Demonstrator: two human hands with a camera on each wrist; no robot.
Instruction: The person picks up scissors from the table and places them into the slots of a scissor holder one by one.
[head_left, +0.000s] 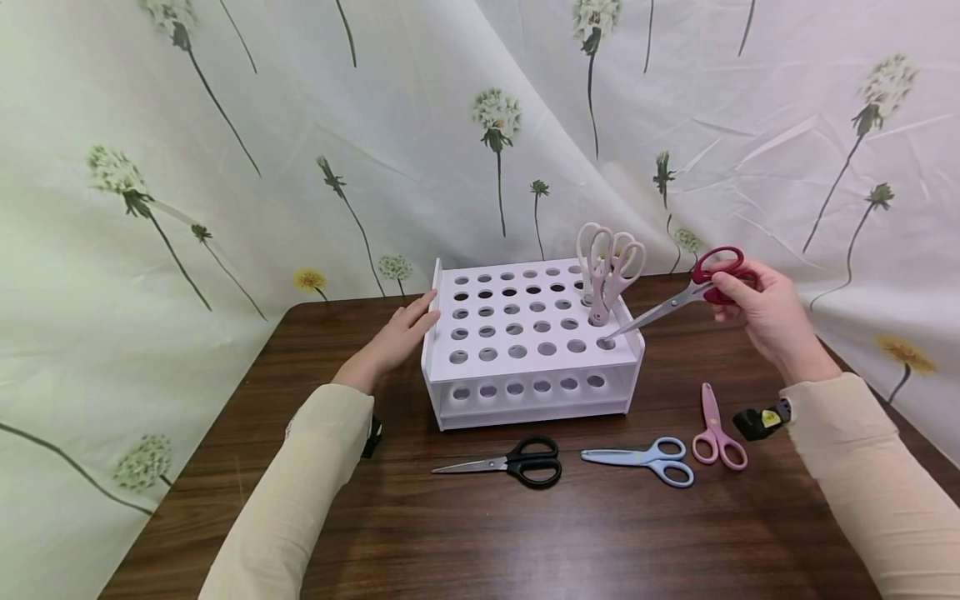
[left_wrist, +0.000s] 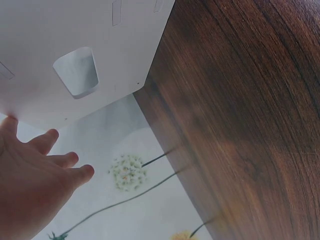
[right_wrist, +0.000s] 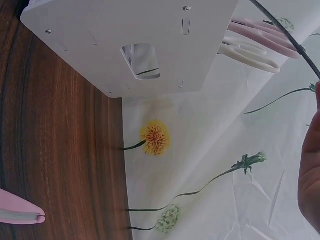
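A white rack point(head_left: 525, 371) with rows of round holes stands on the table. At its right side, my right hand point(head_left: 765, 312) holds red-handled scissors point(head_left: 675, 302) by the handles, blades slanting down left with the tip at the front right hole. My left hand point(head_left: 397, 337) rests its fingertips against the rack's left side panel, fingers fairly straight; the left wrist view shows the hand point(left_wrist: 40, 170) beside that panel point(left_wrist: 30, 45). White scissors point(head_left: 585, 250) and pink scissors point(head_left: 617, 279) stand handles-up in holes on the rack's right.
In front of the rack lie black-handled scissors point(head_left: 532, 462) and light blue scissors point(head_left: 645, 458). Pink scissors point(head_left: 716, 429) lie farther right, near the right wrist's black camera point(head_left: 761, 421). A flower-printed cloth point(head_left: 420, 125) hangs behind the dark wooden table point(head_left: 465, 542).
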